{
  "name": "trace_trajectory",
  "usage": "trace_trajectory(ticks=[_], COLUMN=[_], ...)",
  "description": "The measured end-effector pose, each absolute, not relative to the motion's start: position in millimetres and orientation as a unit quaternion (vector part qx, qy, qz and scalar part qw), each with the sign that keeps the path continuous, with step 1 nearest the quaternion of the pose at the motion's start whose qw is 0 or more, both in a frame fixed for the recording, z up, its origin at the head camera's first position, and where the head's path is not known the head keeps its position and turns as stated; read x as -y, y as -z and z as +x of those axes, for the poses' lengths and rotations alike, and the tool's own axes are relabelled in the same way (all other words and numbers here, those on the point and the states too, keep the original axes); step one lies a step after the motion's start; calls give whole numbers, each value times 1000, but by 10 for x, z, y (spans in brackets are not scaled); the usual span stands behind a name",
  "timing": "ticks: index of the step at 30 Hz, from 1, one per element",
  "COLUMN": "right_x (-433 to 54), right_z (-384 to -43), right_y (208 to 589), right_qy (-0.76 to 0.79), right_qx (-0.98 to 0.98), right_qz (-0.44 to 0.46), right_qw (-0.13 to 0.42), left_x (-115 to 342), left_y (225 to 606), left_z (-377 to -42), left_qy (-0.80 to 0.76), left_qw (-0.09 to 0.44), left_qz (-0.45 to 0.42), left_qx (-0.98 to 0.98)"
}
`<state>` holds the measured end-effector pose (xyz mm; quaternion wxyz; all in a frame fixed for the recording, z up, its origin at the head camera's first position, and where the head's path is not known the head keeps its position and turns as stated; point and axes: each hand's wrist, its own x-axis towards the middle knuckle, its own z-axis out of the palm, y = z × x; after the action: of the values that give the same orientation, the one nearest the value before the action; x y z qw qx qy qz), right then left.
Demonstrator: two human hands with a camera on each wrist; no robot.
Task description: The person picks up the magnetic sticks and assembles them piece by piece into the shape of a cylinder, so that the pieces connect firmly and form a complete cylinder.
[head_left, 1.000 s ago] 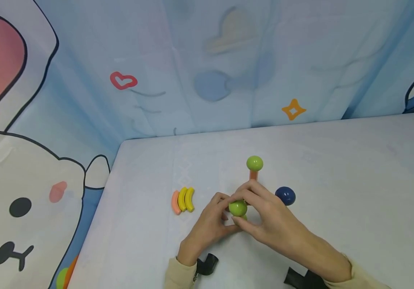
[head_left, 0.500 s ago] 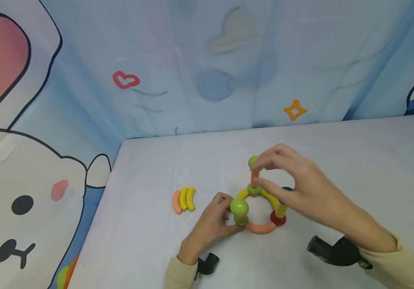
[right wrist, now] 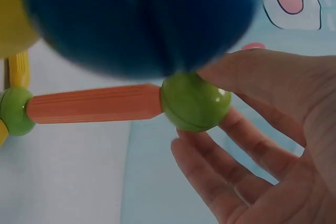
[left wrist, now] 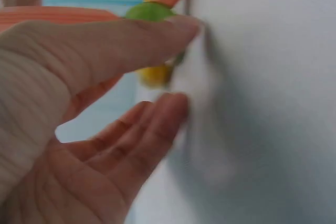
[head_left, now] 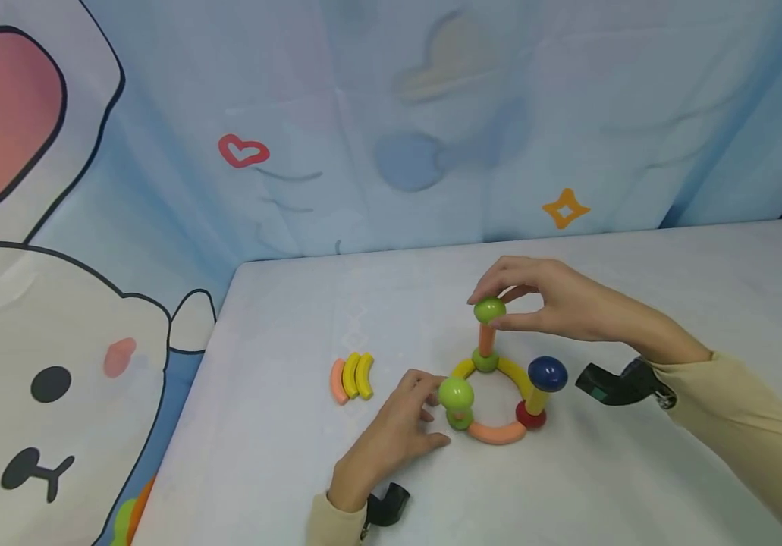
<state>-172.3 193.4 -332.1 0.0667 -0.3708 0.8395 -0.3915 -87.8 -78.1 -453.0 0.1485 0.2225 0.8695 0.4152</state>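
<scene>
A ring of curved rods and balls lies on the table, with three upright posts. My right hand (head_left: 561, 302) pinches the green ball (right wrist: 195, 102) on top of the orange post (head_left: 487, 340) at the far corner. My left hand (head_left: 397, 428) is beside the near-left corner, thumb and fingers spread apart around the lower green ball (head_left: 460, 418). Above that stands another green ball (head_left: 456, 393), covering most of its post. At the right, a blue ball (head_left: 548, 374) tops a yellow post (head_left: 536, 401) set in a red ball (head_left: 530, 415). An orange curved rod (head_left: 497, 434) forms the near side.
Left of the ring lie two yellow curved rods (head_left: 363, 376) and an orange curved rod (head_left: 338, 381), side by side. A white cloth covers the table (head_left: 268, 455). Behind it hangs a blue printed curtain (head_left: 336, 152). Black wrist cameras (head_left: 387, 506) sit on both wrists.
My right hand has left the near-left green ball, passed the far orange post and taken hold of its top ball. My left thumb has come away from the lower green ball.
</scene>
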Motion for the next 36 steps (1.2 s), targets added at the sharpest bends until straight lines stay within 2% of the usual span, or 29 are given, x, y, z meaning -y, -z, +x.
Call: trace_trajectory(ticks=[3, 6, 9, 11, 19, 31, 36], right_x=[-1933, -1928, -1920, -1918, -1908, -1922, -1918], right_z=[-1738, -1747, -1749, -1747, -1720, -1713, -1715], right_y=[3347, 3365, 3377, 3382, 3416, 3448, 3462], right_qy=[404, 420, 428, 430, 437, 438, 440], right_qx=[-837, -831, -827, -826, -821, -821, -818], right_qz=[-358, -351, -350, -350, -351, -351, -355], right_qw=[87, 98, 102, 102, 109, 105, 105], left_x=[853, 950, 1054, 1115, 1234, 1076, 1024], left_y=[4427, 4365, 4365, 4389, 4483, 4541, 4513], left_z=[-859, -880, -938, -985, -1078, -1098, -1101], left_qy=[-388, -313, -217, -175, -195, -221, -302], left_qw=[123, 5, -123, -160, -95, -111, -89], left_qz=[213, 202, 155, 116, 34, 62, 72], left_qx=[-888, -928, -956, -965, -976, -967, -946])
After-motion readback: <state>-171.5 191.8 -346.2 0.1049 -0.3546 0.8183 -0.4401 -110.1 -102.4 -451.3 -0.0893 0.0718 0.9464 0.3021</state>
